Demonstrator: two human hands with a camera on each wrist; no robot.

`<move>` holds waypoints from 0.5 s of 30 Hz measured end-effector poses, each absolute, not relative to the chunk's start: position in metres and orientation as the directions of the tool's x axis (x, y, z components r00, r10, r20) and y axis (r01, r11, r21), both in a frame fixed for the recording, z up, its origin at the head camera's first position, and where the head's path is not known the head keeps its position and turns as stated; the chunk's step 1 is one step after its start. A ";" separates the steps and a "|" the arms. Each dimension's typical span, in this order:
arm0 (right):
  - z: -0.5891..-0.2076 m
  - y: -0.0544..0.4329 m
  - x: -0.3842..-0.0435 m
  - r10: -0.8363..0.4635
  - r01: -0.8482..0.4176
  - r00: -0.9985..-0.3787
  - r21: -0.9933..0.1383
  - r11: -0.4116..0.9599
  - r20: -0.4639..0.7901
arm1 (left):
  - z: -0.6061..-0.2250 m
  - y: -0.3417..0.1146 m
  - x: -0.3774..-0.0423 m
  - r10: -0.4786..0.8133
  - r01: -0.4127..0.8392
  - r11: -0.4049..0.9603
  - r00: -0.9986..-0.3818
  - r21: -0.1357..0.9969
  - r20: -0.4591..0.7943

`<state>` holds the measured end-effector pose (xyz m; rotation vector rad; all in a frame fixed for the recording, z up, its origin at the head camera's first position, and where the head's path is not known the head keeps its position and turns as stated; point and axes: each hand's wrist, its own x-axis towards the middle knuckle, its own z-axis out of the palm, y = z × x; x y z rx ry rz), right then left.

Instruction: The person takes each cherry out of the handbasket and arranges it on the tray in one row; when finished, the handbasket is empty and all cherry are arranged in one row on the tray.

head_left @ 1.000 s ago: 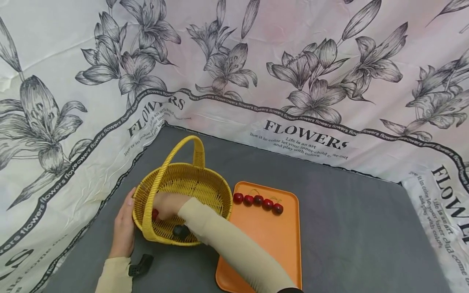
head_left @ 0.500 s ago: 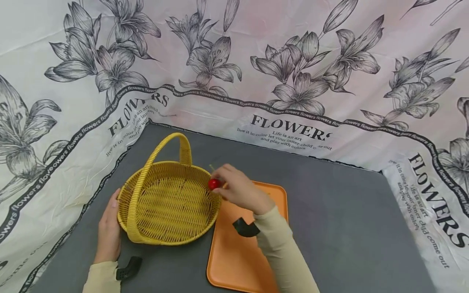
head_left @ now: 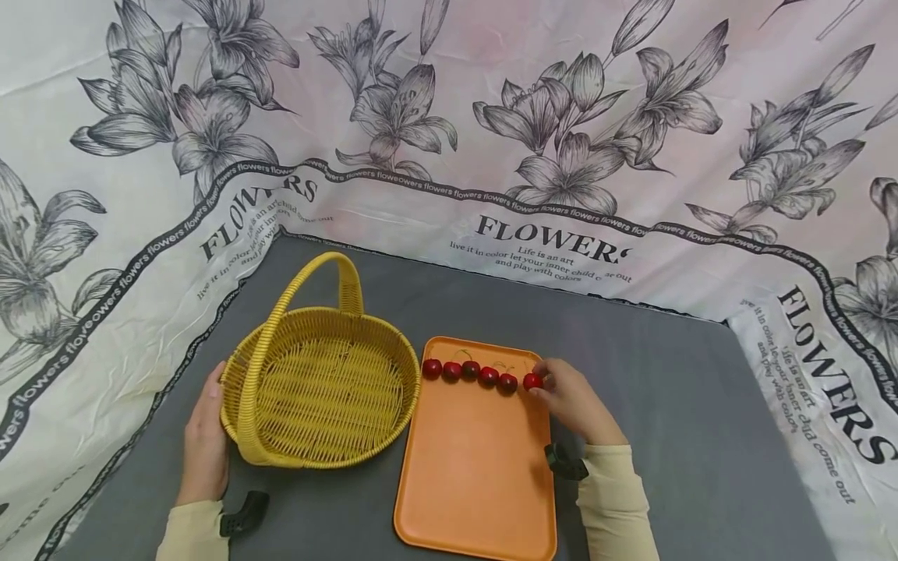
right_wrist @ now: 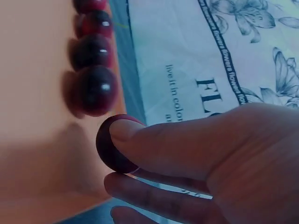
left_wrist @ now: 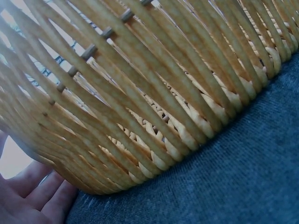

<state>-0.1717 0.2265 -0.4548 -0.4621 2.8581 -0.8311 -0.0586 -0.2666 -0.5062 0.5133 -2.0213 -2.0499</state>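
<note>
My right hand (head_left: 577,401) pinches a dark red cherry (head_left: 532,381) between thumb and fingers, at the right end of a row over the tray's far right corner. In the right wrist view the thumb (right_wrist: 154,144) presses on this cherry's near side, and a small gap parts it from the row's last cherry (right_wrist: 97,91). Several cherries (head_left: 470,370) with thin stems line the far end of the orange tray (head_left: 473,467). My left hand (head_left: 205,444) rests along the left side of the yellow wicker basket (head_left: 330,389), fingers flat on its outer wall.
The basket's tall arched handle (head_left: 284,312) stands up over its left part. Basket and tray sit side by side on a dark grey tabletop (head_left: 673,405). White cloth (head_left: 561,257) with flower prints and lettering hangs behind and along the sides.
My right hand has come out of the basket with a cherry and carried it rightward across the tray to the row's end. The left hand stays at the basket; the head view has shifted slightly.
</note>
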 end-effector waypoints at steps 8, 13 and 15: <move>-0.465 0.227 -0.165 -0.325 -0.246 -0.944 -0.534 0.809 -0.058 | -0.508 -0.263 -0.064 -0.372 -0.080 -0.056 -0.923 0.995 -0.095; -0.464 0.226 -0.165 -0.323 -0.238 -0.943 -0.521 0.820 -0.076 | -0.510 -0.260 -0.066 -0.421 -0.083 -0.069 -0.901 0.994 -0.105; -0.463 0.226 -0.165 -0.327 -0.249 -0.943 -0.512 0.823 -0.068 | -0.505 -0.256 -0.064 -0.512 -0.012 -0.018 -0.859 1.000 -0.020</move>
